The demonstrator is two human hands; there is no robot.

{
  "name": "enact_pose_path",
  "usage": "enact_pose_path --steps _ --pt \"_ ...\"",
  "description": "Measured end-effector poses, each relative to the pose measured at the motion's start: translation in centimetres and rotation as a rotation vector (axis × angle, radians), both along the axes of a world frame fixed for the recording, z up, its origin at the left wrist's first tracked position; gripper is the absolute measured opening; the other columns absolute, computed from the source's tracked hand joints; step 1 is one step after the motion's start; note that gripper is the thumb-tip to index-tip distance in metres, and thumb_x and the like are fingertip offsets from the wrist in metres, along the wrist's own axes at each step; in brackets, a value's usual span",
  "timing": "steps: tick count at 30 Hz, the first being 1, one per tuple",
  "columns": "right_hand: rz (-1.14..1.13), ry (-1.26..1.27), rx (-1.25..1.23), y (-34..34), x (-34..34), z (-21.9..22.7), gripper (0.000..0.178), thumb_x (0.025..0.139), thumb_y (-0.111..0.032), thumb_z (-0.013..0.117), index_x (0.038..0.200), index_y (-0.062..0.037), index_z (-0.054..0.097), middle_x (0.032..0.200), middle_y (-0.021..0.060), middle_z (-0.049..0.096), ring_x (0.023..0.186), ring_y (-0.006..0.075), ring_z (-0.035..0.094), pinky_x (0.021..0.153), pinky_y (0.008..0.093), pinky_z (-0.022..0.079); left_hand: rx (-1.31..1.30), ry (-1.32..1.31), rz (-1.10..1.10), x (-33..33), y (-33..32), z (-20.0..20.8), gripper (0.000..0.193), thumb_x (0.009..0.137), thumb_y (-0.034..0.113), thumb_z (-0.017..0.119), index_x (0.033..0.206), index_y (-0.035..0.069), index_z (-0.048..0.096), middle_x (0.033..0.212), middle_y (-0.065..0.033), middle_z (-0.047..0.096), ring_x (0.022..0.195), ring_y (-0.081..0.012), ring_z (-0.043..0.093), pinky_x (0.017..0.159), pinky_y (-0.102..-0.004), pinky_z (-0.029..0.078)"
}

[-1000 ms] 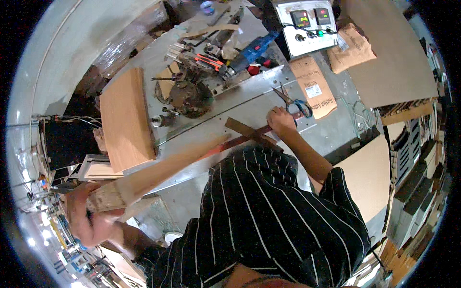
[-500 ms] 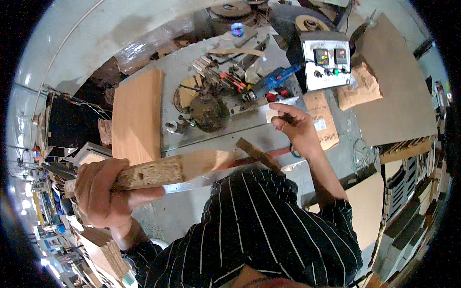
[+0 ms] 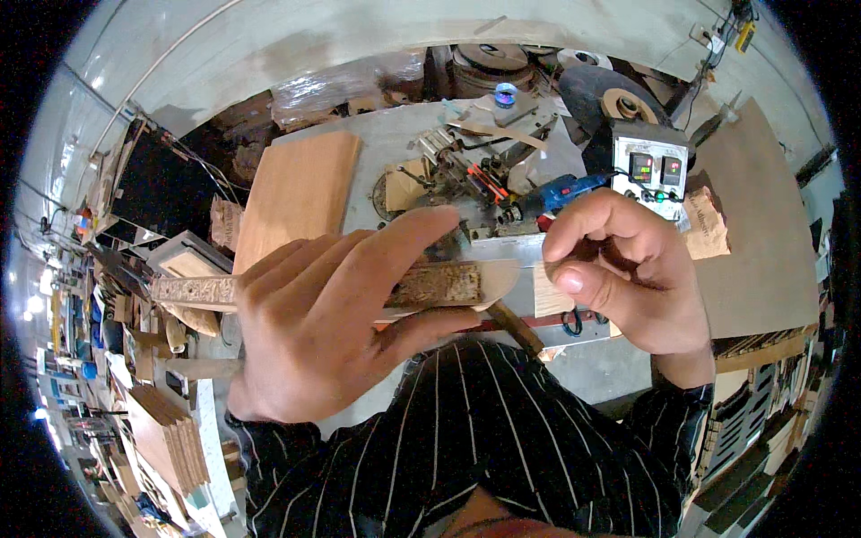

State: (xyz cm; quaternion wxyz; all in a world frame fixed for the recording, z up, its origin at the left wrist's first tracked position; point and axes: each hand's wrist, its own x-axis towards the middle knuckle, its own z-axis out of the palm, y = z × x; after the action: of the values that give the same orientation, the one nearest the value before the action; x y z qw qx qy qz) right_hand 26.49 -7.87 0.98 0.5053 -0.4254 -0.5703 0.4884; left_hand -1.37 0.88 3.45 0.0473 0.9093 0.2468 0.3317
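Note:
My left hand (image 3: 314, 305) is wrapped over a narrow particleboard piece (image 3: 193, 290), gripping it between thumb and fingers. The piece lies crosswise in front of me, its rough chipped edge facing up and its right end (image 3: 502, 276) smooth, pale and tapered. Beyond my fingers, part of that edge looks darker. Close to that end, my right hand (image 3: 641, 278) is closed in a pinch, thumb against forefinger, on a small pale flat piece (image 3: 548, 296). Its material is hard to make out. A dark flat strip (image 3: 516, 330) lies below the tapered end, at the bench's near edge.
On the grey bench (image 3: 368, 193) behind my hands are a light wooden panel (image 3: 300, 193), a blue power tool (image 3: 565, 190) and metal fittings (image 3: 439, 143). A control box with displays (image 3: 650, 166) and a brown paper sack (image 3: 707, 224) stand right. Stacked boards (image 3: 166, 439) are at lower left.
My left hand has brought the particleboard piece to the right and levelled it. My right hand has come nearer with the pale piece. The view has shifted, so the bench appears farther right.

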Motion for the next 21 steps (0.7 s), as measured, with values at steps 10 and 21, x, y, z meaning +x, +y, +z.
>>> enact_pose_path --steps 10,21 --pt "-0.025 -0.241 0.188 2.0 -3.1 1.0 0.016 0.102 0.002 0.077 0.114 -0.0029 0.068 0.109 0.0024 0.067 0.095 0.0062 0.062 0.08 0.0244 0.049 0.059 -0.012 0.053 -0.1 -0.5 -0.6 0.075 0.062 0.052 0.103 0.12 0.009 0.083 0.101 -0.0032 0.085 0.078 -0.022 0.078 0.071 -0.0368 0.059" --pt "-0.249 -0.58 0.774 2.6 -3.9 -1.6 0.043 0.086 -0.02 0.098 0.11 -0.0057 0.066 0.103 0.0121 0.073 0.092 0.0226 0.069 0.077 0.0331 0.054 0.176 -0.077 -0.061 -0.2 0.7 -1.2 0.054 0.08 0.047 0.095 0.119 0.011 0.081 0.088 -0.0001 0.079 0.071 -0.0193 0.075 0.062 -0.0341 0.054"
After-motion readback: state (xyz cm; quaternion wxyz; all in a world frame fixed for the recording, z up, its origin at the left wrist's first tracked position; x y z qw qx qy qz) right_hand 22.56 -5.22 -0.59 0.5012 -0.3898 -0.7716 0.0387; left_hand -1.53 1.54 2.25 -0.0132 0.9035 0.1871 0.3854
